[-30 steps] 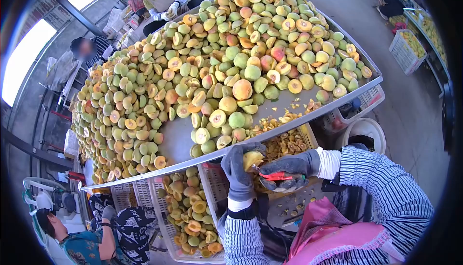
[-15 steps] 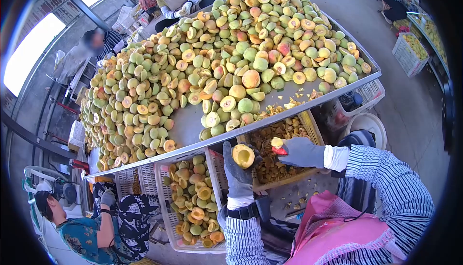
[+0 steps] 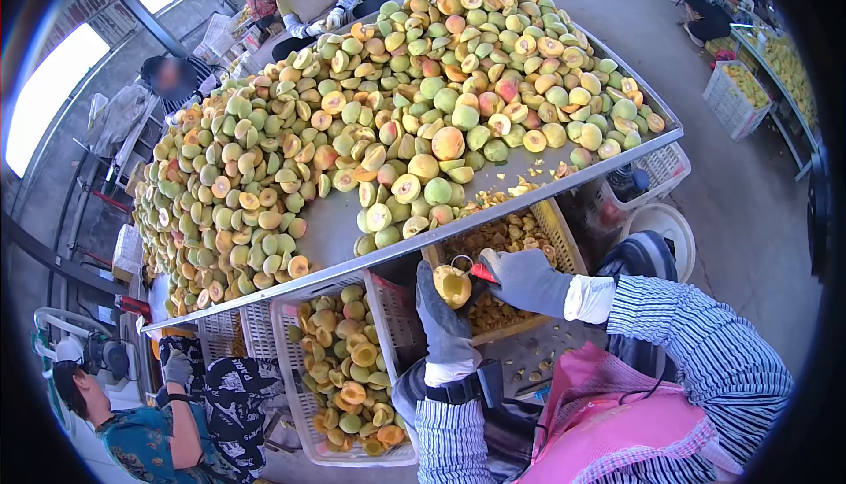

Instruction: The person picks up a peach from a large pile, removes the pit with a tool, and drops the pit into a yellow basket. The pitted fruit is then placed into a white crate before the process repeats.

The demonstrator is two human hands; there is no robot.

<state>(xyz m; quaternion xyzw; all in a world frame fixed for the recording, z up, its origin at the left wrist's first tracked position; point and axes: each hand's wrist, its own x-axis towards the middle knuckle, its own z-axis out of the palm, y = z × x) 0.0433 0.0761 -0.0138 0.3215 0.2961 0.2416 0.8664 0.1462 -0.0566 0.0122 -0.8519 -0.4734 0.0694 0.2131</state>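
My left hand [image 3: 443, 321], in a grey glove, holds a hollowed fruit half [image 3: 452, 286] with its cut side up. My right hand [image 3: 531, 281], also gloved, is closed on a red-handled tool [image 3: 483, 272] whose curved metal loop touches the edge of that half. Both hands are just below the metal table's front rim [image 3: 423, 239]. Heaped across the tabletop are green and orange fruit pieces [image 3: 397, 101]. Under my hands sits a yellow crate [image 3: 571, 236] with fruit scraps in it.
A white crate [image 3: 291, 378] of fruit halves stands left of my left arm. At right are a white bucket [image 3: 679, 236] and another crate [image 3: 674, 167]. A co-worker [image 3: 150, 435] sits at lower left; others work beyond the table. Scraps lie on the floor.
My right hand has moved left, bringing the tool to the fruit half. The pale piece at the tool's end is no longer seen there. The view has shifted slightly.
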